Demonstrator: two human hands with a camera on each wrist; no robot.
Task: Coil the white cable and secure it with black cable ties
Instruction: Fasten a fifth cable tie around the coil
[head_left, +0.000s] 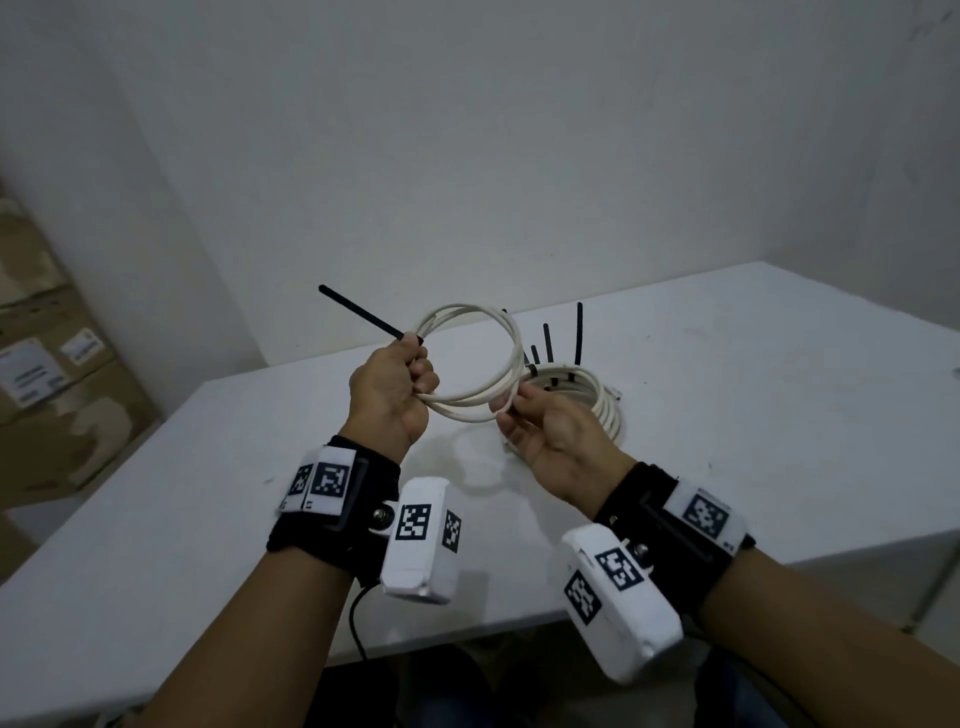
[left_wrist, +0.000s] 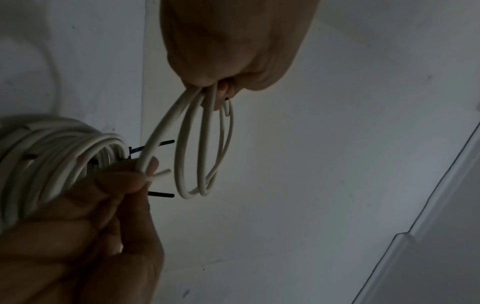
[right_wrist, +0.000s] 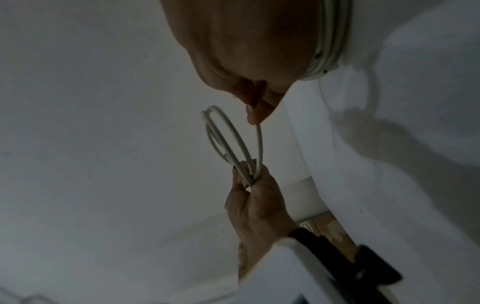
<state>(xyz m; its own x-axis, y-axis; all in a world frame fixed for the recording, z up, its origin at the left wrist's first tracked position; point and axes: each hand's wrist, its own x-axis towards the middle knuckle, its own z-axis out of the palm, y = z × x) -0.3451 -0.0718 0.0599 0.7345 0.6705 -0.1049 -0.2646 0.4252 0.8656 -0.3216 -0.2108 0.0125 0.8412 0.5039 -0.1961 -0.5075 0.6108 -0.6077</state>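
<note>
My left hand (head_left: 390, 387) grips the white cable coil (head_left: 470, 358) and a black cable tie (head_left: 361, 314). My right hand (head_left: 551, 435) fingers (head_left: 506, 402) pinch the coil's near-right side. Tied coils (head_left: 597, 395) lie on the counter (head_left: 727, 415).

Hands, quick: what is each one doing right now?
Left hand: fist closed round the white coil and a black tie.
Right hand: fingertips pinch the coil's free end.

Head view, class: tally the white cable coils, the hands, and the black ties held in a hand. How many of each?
White cable coils: 2, the held coil and the tied coil on the table
Hands: 2, left hand, right hand
Black tie in a hand: 1
Total: 5
</note>
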